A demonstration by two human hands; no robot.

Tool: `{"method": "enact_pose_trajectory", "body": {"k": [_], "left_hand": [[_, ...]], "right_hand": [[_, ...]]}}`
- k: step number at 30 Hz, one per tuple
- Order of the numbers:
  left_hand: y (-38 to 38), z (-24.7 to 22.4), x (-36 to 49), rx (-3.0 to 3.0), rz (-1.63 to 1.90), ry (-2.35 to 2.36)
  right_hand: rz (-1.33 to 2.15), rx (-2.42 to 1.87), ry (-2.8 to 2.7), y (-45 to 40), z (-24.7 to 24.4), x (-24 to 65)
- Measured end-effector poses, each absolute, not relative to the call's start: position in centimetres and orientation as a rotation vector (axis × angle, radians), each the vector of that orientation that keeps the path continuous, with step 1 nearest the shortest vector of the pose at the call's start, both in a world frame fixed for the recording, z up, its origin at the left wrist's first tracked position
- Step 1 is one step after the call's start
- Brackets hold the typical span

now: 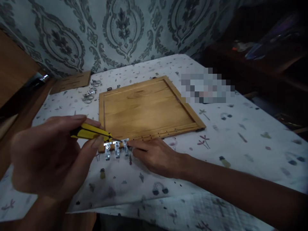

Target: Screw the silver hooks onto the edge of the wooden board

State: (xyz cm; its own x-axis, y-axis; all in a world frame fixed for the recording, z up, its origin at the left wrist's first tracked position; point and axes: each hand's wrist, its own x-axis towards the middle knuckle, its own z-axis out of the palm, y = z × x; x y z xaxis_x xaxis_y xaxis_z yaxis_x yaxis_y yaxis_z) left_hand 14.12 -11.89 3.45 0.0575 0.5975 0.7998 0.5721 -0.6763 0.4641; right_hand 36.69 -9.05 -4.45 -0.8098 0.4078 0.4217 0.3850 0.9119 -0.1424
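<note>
Left hand (56, 154) has yellow-black screwdriver (92, 131) gripped in its fingers, tip at the rightmost metal clip (125, 148) of three along the near-left edge of the wooden panel (144, 107), flat on the cloth-covered bench (240, 157); contact unclear. Right hand (156, 157) fingers narrow, against that clip. Probably steadier with screwdriver more upright, clip pressed square

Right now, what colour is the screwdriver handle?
The handle is yellow and black, best seen in the head view.
</note>
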Motion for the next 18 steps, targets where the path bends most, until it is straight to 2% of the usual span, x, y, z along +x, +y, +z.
{"method": "enact_pose_trajectory", "body": {"k": [7,18], "left_hand": [[-11.5,3.7,15.4,2.370,1.652,1.245],[-10.6,3.6,16.4,2.504,1.592,1.137]], "right_hand": [[0.014,-0.587,-2.591,-9.1,-4.7,36.6],[0.111,-0.568,-2.618,-9.0,-4.6,36.8]]}}
